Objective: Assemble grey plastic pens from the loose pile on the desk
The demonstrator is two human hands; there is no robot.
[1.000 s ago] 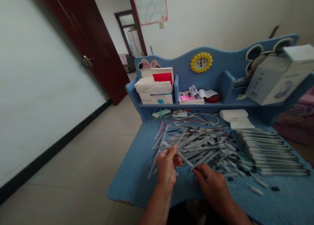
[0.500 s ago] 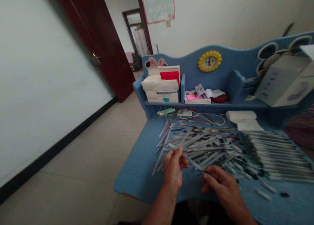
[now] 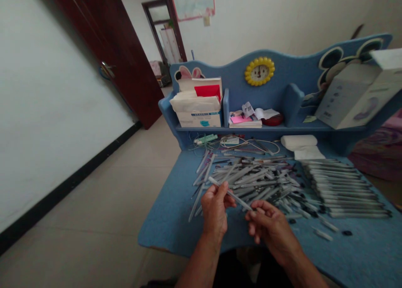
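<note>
My left hand [image 3: 216,206] is closed around a pale, translucent pen [image 3: 238,200], with thumb on top. The pen slants down to the right, and its lower end meets the fingertips of my right hand [image 3: 268,223], which pinch it there. Whatever is at that tip is hidden by the fingers. Just beyond both hands spreads a loose heap of similar pens [image 3: 251,177] and pen parts. Over on the right lies a neat row of pens [image 3: 348,189], side by side. Small black caps and a short white piece [image 3: 323,234] are near my right hand.
The blue desk [image 3: 166,221] has a raised shelf holding a mask box [image 3: 201,119], papers [image 3: 245,122] and a white carton [image 3: 348,95]. A yellow flower clock [image 3: 259,71] is on its back panel. A white paper roll [image 3: 299,142] and a cable [image 3: 276,145] lie under the shelf.
The view has shifted slightly, so everything sits a little further left and higher. Both hands keep the same pen between them; the right fingers have spread a bit at its lower end.
</note>
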